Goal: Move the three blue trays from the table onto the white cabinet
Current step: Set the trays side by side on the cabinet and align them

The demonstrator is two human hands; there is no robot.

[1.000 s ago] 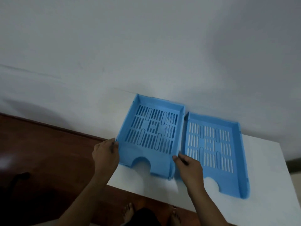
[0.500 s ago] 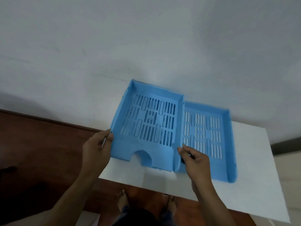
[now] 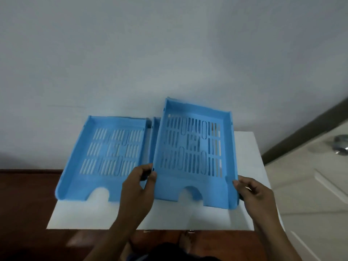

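Observation:
I hold a blue slotted tray (image 3: 194, 147) lifted and tilted over the right half of the white cabinet top (image 3: 246, 159). My left hand (image 3: 140, 187) grips its left front edge, with the thumb on top. My right hand (image 3: 252, 193) grips its right front corner. A second blue tray (image 3: 105, 157) lies flat on the left part of the top, its front left corner overhanging the edge. Between the two, a narrow blue wall of another tray (image 3: 155, 136) shows beneath the held one; the rest of it is hidden.
A pale wall rises right behind the cabinet top. To the right stands a cream door or panel (image 3: 310, 185) with a metal knob (image 3: 340, 146). Dark wooden floor (image 3: 24, 204) lies left and below, where my bare feet show.
The tray in my hands has come up off the surface and now hangs on the right, over another tray, with a resting tray to its left. The view has swung right.

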